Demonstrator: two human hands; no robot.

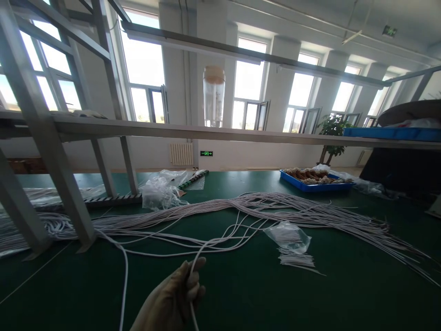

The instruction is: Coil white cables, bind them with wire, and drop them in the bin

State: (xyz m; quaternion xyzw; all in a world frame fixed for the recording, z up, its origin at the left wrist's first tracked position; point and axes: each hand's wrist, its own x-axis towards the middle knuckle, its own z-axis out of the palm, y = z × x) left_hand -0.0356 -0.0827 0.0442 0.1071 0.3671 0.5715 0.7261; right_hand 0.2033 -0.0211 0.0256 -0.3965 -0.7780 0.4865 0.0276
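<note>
My left hand [182,292], in a pale glove, reaches in from the bottom edge. Its fingers are closed on a thin white cable [197,256], which runs up from the fingertips toward the other cables and hangs below the hand. My right hand is out of view. Beyond the hand, a long bundle of white cables [275,202] lies across the green table [241,294]. To its right are a clear plastic bag [288,235] and a small pile of short white pieces [296,259]. Another loose cable [125,276] curves down at the left.
Metal posts [64,161] stand on the table at the left and carry a shelf [165,130] with a clear bottle [214,99]. Crumpled plastic [160,191] lies behind the cables. A blue tray [310,187] of brown and beige items sits at the back right.
</note>
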